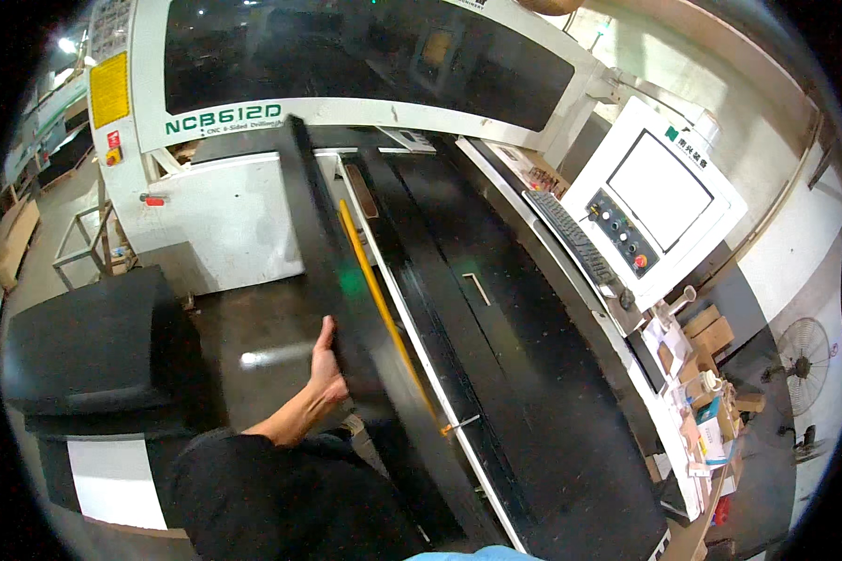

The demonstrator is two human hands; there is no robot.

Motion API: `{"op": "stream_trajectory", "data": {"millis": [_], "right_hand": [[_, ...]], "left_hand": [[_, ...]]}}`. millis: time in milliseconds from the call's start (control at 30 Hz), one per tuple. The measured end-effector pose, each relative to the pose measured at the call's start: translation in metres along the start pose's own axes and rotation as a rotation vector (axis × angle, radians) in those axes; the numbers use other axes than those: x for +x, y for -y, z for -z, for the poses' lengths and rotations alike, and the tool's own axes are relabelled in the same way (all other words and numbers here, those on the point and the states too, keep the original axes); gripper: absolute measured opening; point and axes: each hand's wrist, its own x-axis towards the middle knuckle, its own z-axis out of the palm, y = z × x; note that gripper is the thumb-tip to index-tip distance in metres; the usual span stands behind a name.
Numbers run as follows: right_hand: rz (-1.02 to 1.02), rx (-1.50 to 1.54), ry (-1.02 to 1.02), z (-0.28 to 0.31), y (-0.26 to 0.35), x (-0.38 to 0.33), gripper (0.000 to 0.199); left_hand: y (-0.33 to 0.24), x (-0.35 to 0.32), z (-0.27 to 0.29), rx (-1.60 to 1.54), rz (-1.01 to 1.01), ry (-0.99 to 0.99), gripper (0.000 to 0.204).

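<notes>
My left hand (326, 379) reaches in from a black sleeve and grips the near-left edge of a long, narrow dark board (323, 234). Its thumb lies up along that edge, while the other fingers are hidden by the board. Tilted beside the machine's black work table (552, 383), the board runs from the white machine body toward my front. A yellow strip (384, 304) and a white rail show along its right side. My right hand is out of sight. Something light blue (477, 553) shows at the lower edge; I cannot tell what it is.
The white drilling machine (225, 215) stands ahead with a dark window. At right are a control panel (660, 192), a keyboard (571, 238) and a cluttered side ledge. A dark stack (94, 341) sits at left. A small L-shaped piece (478, 288) lies on the table.
</notes>
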Motion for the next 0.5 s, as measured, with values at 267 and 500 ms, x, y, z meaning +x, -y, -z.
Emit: {"op": "stream_trajectory", "data": {"millis": [267,500], "right_hand": [[-0.009,-0.167,-0.015,-0.077,0.033,0.040,0.054],[-0.009,-0.270,-0.027,-0.133,0.078,0.084,0.055]], "left_hand": [[0.000,0.202,-0.065,0.204,0.193,-0.218,0.069],[-0.010,0.337,-0.056,0.225,0.156,-0.290,0.090]]}}
